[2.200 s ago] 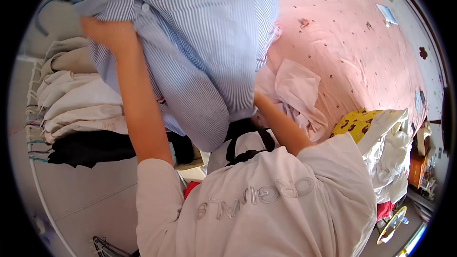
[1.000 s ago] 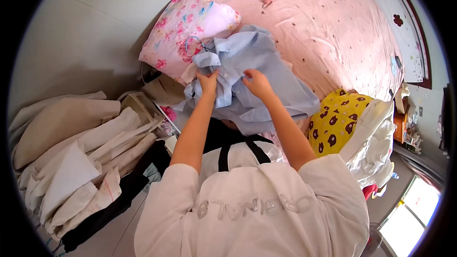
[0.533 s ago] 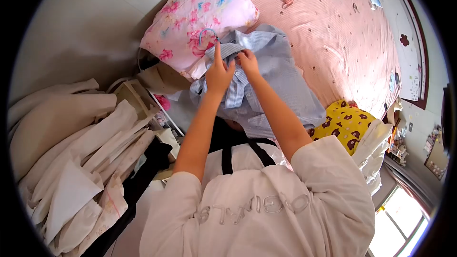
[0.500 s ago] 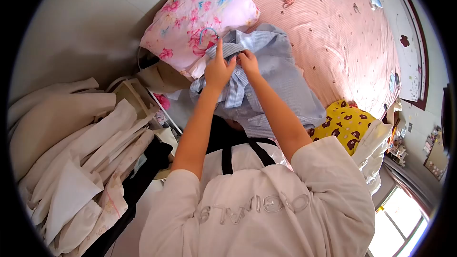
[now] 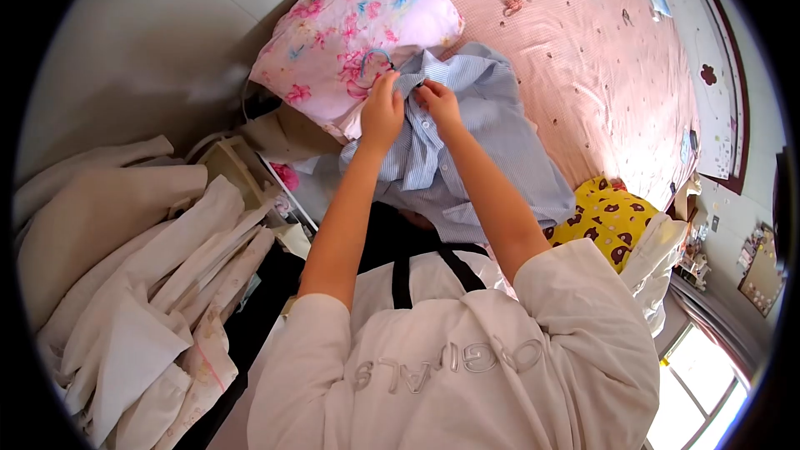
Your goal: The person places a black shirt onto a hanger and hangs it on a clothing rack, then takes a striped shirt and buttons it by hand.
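A blue-and-white striped button-up shirt (image 5: 492, 129) lies spread in front of me, its collar at the far end. The curved blue hook of a hanger (image 5: 377, 53) sticks out at the neck; the rest of the hanger is hidden. My left hand (image 5: 382, 115) is closed on the left side of the shirt's collar, just below the hook. Beside it, my right hand (image 5: 439, 106) pinches the right side of the neck opening. A small dark spot shows at its fingertips, too small to name. White buttons run down the shirt's front between my forearms.
A pink floral pillow (image 5: 333, 42) lies behind the hook, on a bed with a pink sheet (image 5: 583, 75). Several light garments (image 5: 125, 250) hang at the left beside a drawer unit (image 5: 237, 162). Yellow patterned cloth (image 5: 612, 217) lies at the right.
My left index finger, stretched up before, has folded in to the collar below the hook. The shirt's collar has spread and lifted. My right hand has shifted slightly, still pinching the neck opening.
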`<state>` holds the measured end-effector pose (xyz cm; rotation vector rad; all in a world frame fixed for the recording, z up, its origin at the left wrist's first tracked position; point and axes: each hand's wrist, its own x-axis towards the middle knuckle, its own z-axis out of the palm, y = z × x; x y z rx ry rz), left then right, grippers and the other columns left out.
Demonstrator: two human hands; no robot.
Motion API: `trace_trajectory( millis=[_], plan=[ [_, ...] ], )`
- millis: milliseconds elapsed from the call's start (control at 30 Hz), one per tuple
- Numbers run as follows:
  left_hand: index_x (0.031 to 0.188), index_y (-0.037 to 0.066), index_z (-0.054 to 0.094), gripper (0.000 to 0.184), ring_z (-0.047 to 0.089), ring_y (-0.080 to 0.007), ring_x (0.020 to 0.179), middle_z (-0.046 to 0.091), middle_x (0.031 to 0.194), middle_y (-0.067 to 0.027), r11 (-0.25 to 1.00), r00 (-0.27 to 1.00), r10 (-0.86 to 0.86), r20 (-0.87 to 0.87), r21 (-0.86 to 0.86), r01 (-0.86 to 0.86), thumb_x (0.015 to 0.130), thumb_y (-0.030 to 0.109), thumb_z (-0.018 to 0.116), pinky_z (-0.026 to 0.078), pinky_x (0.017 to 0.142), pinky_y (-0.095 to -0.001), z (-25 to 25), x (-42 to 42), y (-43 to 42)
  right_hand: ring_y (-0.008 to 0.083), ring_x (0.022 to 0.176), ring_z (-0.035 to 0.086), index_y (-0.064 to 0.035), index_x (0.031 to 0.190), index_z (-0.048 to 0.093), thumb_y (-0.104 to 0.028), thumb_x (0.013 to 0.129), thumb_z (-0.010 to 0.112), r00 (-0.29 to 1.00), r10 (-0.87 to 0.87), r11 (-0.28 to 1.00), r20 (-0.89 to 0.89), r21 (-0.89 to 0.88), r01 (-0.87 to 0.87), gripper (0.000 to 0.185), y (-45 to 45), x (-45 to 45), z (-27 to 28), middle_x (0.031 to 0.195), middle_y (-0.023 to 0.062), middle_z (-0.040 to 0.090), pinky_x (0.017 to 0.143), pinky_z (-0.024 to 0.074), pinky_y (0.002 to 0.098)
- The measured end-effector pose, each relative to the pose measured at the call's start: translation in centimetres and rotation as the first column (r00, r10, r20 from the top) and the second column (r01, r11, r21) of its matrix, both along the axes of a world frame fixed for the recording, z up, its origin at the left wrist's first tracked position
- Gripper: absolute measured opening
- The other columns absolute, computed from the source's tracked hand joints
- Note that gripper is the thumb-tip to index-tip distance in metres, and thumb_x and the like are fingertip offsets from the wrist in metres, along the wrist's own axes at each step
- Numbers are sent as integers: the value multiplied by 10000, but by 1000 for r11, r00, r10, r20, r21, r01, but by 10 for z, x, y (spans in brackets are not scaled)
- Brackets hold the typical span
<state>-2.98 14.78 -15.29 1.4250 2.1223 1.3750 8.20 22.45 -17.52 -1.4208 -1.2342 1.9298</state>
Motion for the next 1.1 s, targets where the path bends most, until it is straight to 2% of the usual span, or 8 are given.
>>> trace_trajectory(
  millis=[200,433,533,633,733,833,967,1100],
  plan=[
    [1022,24,468,271,521,-358,882,525,993,-181,905,995,-100,-14,-418,85,787,159,446,435,707,-428,-32,-16,52,81,673,524,-10,958,533,-120,761,564,998,-19,998,53,-52,22,227,7,-1,-5,789,25,573,577,406,195],
    [995,11,485,330,513,-350,878,526,967,-193,826,960,-239,-148,-550,120,723,192,531,425,742,-414,-23,-28,45,94,599,523,7,880,515,-73,729,583,999,-38,996,-5,-75,38,184,9,-3,-17,738,47,568,529,430,213],
    [968,21,499,345,540,-333,799,518,967,-189,680,951,-245,190,-665,308,679,193,573,437,710,-387,-23,-30,36,102,559,534,10,858,517,-71,738,582,997,-42,996,58,-74,46,158,12,3,-18,691,50,572,494,436,212],
    [951,27,510,275,553,-285,730,516,932,-158,766,866,-351,357,-422,484,684,89,539,444,666,-347,-20,-36,17,107,548,533,10,829,512,-56,725,581,995,-64,995,76,-65,69,141,21,13,-14,677,54,571,491,438,218],
    [940,26,509,239,547,-200,719,517,886,-103,923,875,-182,449,-228,309,703,4,491,440,626,-282,-36,-41,-11,109,548,533,11,815,508,-37,713,578,986,-43,992,160,123,24,132,31,24,-6,673,64,571,495,438,221],
    [880,23,524,201,541,-212,732,515,838,-87,910,884,-338,323,-128,394,689,-36,502,432,618,-267,-22,-57,-32,165,593,551,-32,862,532,-40,725,565,943,118,914,313,337,-226,141,33,25,18,677,88,562,546,445,276],
    [890,25,513,195,542,-177,748,506,886,-77,924,776,-123,619,-213,316,698,-6,526,445,636,-260,-16,-52,-43,253,719,552,-76,884,577,-73,755,533,861,319,603,395,617,-506,136,25,16,16,779,99,560,644,438,322],
    [929,40,509,242,548,-171,733,502,924,-83,944,808,-33,588,-247,218,693,36,560,457,622,-276,14,-38,-28,281,756,536,-64,894,580,-67,760,505,841,402,661,362,521,-540,154,10,13,22,825,107,544,663,431,336]
  ],
)
